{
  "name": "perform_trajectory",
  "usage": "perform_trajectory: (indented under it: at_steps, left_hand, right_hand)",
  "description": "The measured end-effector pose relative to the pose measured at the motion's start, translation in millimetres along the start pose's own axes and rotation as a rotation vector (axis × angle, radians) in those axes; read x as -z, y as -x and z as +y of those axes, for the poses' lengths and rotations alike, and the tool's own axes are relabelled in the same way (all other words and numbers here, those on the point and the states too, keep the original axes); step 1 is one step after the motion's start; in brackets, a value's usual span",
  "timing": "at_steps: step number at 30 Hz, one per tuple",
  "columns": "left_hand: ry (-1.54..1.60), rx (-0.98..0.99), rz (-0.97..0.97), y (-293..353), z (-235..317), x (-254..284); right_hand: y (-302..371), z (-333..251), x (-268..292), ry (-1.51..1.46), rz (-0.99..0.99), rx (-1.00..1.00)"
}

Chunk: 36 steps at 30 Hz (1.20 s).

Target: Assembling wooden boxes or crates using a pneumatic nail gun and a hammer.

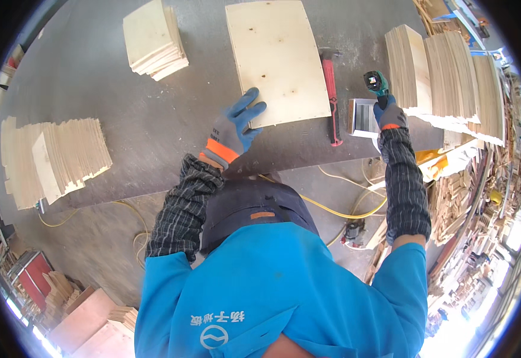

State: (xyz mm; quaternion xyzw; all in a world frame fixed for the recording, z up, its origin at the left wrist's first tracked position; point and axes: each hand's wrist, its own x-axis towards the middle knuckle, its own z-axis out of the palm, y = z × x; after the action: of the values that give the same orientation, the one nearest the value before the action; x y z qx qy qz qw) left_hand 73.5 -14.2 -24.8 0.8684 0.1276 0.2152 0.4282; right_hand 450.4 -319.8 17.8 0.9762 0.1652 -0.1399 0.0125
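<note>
A pale rectangular wooden panel (281,65) with small knots and dots along its edges lies on the dark worktable. My left hand (236,122), in a grey-and-blue glove with an orange cuff, rests at the panel's near left corner, fingers spread and touching its edge. To the right, my gloved right hand (390,113) is closed round the handle of a teal-and-black tool (376,83) that looks like a nail gun; its nose is hidden. Just left of that hand sits a small open box (352,119) with a silvery inside. Between panel and box lies a red-handled hammer (331,95).
Thin wooden boards stand stacked at right (451,74), at left (72,155) and at the far left (153,39) of the worktable (171,113). A yellow hose (338,213) loops across the floor below. Wood offcuts (451,209) heap up at the right.
</note>
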Motion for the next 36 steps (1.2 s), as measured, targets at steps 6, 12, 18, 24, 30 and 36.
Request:
perform_trajectory:
  at_steps: [6,12,18,24,30,36]
  left_hand:
    - [0.008,0.025,-0.012,-1,8,2]
    - [-0.021,0.053,-0.053,-8,15,7]
    - [-0.008,0.299,-0.024,-2,15,8]
    - [0.440,0.613,0.189,-12,-29,-34]
    - [0.681,0.578,0.098,60,-32,-27]
    - [0.426,0.703,0.249,146,16,-14]
  right_hand:
    - [-38,-14,-24,0.076,0.059,0.046]
    - [-9,-47,-34,-0.356,0.262,0.403]
    - [32,-108,-80,-1.003,-0.289,0.275]
    - [65,-131,-98,-0.973,-0.236,0.375]
    - [112,-91,-123,-1.772,-0.837,0.111]
    - [155,-104,-191,-1.222,-0.838,0.090]
